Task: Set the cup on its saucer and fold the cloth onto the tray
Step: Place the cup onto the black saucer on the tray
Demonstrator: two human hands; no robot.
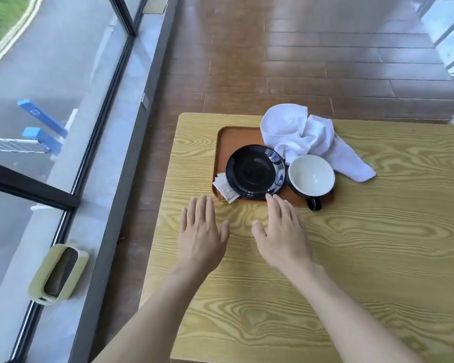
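**Bare hands flat before an unset cup and saucer**

Pale wood grain runs under both of my hands as I watch through the head camera. My left hand (202, 231) lies palm down on the surface (378, 258), fingers spread, holding nothing. My right hand (283, 231) is also flat and empty, its fingertips (269, 197) at the near rim of the black saucer (254, 171). That saucer sits on a brown tray (231, 137), partly covering small paper packets (224, 189) at the tray's near left corner. Just right of the saucer, apart from it, stands the cup (311, 176), white inside, dark handle toward me. Behind it a crumpled white cloth (304, 137) lies half on the tray, one end trailing onto the surface.
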